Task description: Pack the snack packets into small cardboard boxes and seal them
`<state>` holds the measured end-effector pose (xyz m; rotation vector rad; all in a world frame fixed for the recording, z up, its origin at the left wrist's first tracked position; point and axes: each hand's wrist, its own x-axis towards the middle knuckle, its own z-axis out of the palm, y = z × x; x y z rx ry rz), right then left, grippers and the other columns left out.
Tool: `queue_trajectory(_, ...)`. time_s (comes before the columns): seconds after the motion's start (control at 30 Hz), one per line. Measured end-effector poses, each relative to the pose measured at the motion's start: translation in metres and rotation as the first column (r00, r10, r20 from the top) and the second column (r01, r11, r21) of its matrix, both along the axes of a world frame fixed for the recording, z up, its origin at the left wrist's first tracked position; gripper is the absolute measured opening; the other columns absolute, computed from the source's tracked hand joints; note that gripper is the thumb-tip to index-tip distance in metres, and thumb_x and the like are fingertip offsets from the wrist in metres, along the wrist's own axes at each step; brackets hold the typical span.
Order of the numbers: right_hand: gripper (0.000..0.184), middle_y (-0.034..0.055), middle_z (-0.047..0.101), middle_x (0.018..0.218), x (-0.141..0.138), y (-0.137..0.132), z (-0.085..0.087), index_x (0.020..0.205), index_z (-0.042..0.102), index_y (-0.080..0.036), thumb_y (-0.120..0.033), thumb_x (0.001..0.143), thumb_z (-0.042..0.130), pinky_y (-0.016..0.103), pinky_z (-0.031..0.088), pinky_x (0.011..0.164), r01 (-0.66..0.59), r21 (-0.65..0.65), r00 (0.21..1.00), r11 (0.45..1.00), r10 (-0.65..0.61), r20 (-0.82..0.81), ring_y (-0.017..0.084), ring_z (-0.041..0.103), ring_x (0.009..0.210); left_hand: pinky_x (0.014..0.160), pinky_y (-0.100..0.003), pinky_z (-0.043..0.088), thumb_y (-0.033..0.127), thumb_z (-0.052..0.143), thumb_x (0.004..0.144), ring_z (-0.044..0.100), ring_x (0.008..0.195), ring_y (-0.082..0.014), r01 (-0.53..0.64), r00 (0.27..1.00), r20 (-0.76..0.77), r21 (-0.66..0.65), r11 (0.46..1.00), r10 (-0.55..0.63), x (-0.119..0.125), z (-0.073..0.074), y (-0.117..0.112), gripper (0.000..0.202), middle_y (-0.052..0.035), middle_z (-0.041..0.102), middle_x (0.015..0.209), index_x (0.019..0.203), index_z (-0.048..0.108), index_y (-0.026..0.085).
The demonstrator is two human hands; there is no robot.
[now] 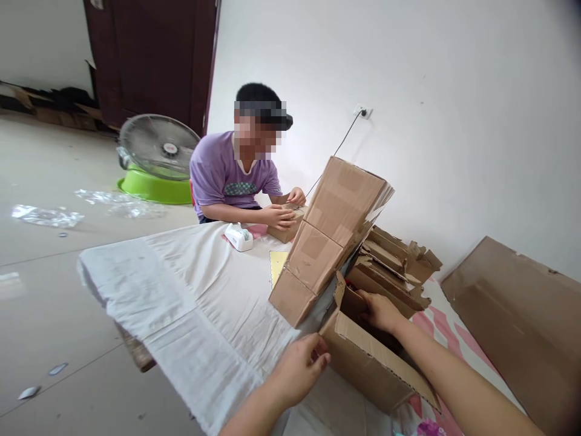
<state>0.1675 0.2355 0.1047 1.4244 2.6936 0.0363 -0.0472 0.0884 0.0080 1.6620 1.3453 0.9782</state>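
Observation:
An open cardboard box (370, 363) lies in front of me on the cloth-covered table, its flaps standing out. My right hand (379, 312) reaches into its opening; the fingers are partly hidden behind cardboard, so what they grip cannot be made out. Beside the box's near left corner, my left hand (302, 366) hovers with loosely curled fingers, thumb apart, and nothing in it. Just beyond leans a tall, tilted stack of closed cardboard boxes (315, 251).
Across the table (181, 309), a person (236, 172) in a purple shirt has both hands at a small box (281, 233). A white tape dispenser (239, 237) and yellow paper (276, 266) lie nearby. More cardboard (394, 260) fills the right side; a fan (158, 148) is on the floor.

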Motion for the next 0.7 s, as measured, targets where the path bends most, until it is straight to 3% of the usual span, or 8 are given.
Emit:
queue_trajectory(0.13, 0.040, 0.0040, 0.072, 0.104, 0.000, 0.000, 0.000, 0.109, 0.059, -0.024, -0.025, 0.071, 0.068, 0.028, 0.041, 0.074, 0.006, 0.009, 1.000, 1.000, -0.006, 0.005, 0.024, 0.066, 0.096, 0.081, -0.029, 0.048, 0.023, 0.055, 0.081, 0.063, 0.097, -0.0201, 0.092, 0.995, 0.026, 0.052, 0.994, -0.093, -0.001, 0.000, -0.002, 0.031, -0.0070, 0.065, 0.108, 0.111, 0.061, 0.021)
queue_trajectory(0.27, 0.046, 0.0028, 0.070, 0.109, -0.001, -0.005, 0.001, 0.115, 0.057, -0.026, -0.026, 0.071, 0.069, 0.027, 0.042, 0.078, 0.012, 0.045, 1.000, 0.999, -0.013, 0.017, 0.022, 0.064, 0.100, 0.082, -0.031, 0.049, 0.024, 0.056, 0.080, 0.062, 0.095, -0.0203, 0.086, 0.996, -0.010, 0.063, 0.994, -0.085, -0.002, -0.004, 0.000, 0.029, -0.0064, 0.065, 0.105, 0.108, 0.062, 0.021)
queue_trajectory(0.47, 0.074, 0.0165, 0.056, 0.130, -0.006, -0.022, 0.008, 0.137, 0.046, -0.017, -0.030, 0.070, 0.074, 0.043, 0.040, 0.096, 0.049, 0.229, 0.998, 0.972, -0.053, 0.014, 0.033, 0.052, 0.119, 0.079, -0.031, 0.049, 0.022, 0.054, 0.079, 0.063, 0.089, -0.0205, 0.080, 0.992, -0.103, 0.107, 0.991, -0.069, -0.003, -0.008, 0.000, 0.021, -0.0063, 0.067, 0.099, 0.099, 0.062, 0.020)
queue_trajectory(0.6, 0.071, 0.0148, 0.041, 0.146, 0.001, -0.056, 0.027, 0.142, 0.039, -0.021, -0.033, 0.078, 0.067, 0.052, 0.032, 0.107, 0.049, 0.328, 0.998, 0.944, -0.036, -0.043, 0.034, 0.037, 0.133, 0.077, -0.031, 0.049, 0.019, 0.054, 0.077, 0.064, 0.087, -0.0214, 0.089, 0.987, -0.145, 0.110, 0.990, -0.073, -0.004, -0.011, 0.000, 0.026, -0.0072, 0.068, 0.097, 0.102, 0.061, 0.019)
queue_trajectory(0.7, 0.054, 0.0120, 0.045, 0.143, 0.017, -0.103, 0.041, 0.139, 0.040, -0.023, -0.035, 0.089, 0.055, 0.051, 0.032, 0.110, -0.005, 0.443, 0.981, 0.896, 0.090, -0.172, 0.030, 0.038, 0.133, 0.079, -0.031, 0.049, 0.019, 0.053, 0.078, 0.064, 0.088, -0.0214, 0.109, 0.985, -0.144, 0.115, 0.987, -0.092, -0.005, -0.015, 0.001, 0.029, -0.0083, 0.068, 0.100, 0.105, 0.061, 0.018)
